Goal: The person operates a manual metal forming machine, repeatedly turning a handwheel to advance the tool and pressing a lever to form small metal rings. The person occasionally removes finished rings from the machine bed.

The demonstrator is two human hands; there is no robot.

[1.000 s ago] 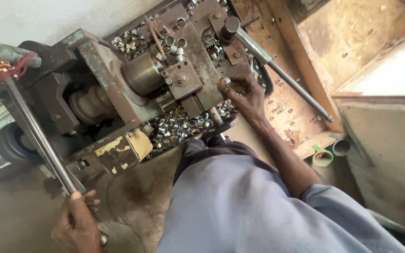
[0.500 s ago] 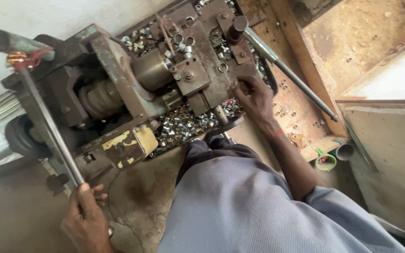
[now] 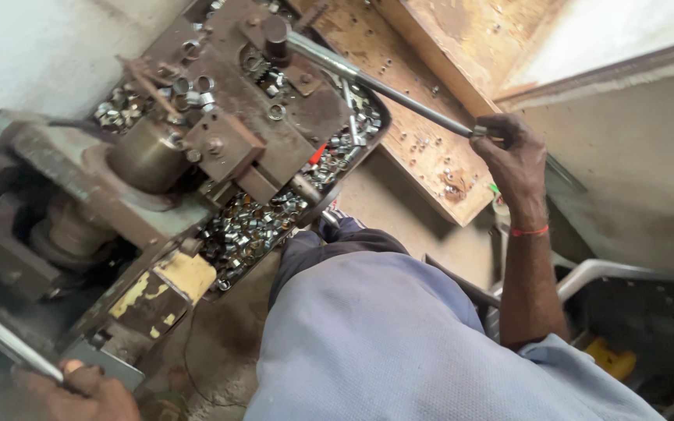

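Note:
A greasy brown metal machine (image 3: pixel 220 148) fills the upper left of the head view. My right hand (image 3: pixel 513 156) is closed around the end of a long steel lever (image 3: pixel 388 86) that runs from a black knob (image 3: pixel 274 31) on the machine down to the right. My left hand (image 3: pixel 83 394) at the bottom left grips the lower end of another long steel rod (image 3: pixel 1 339) beside the machine. A tray of several small shiny metal nuts (image 3: pixel 255 226) lies under the machine head. A red thread circles my right wrist.
A worn wooden board (image 3: pixel 423 132) with scattered nuts lies behind the lever. My grey-blue shirt (image 3: pixel 399 343) covers the bottom centre. A metal tube frame (image 3: pixel 602 273) and a yellow object (image 3: pixel 610 359) sit at the lower right. A pale wall lies at the top left.
My right hand left the machine head and moved right, taking hold of the long lever's end. The view shifted, with the machine larger and the left hand lower in frame.

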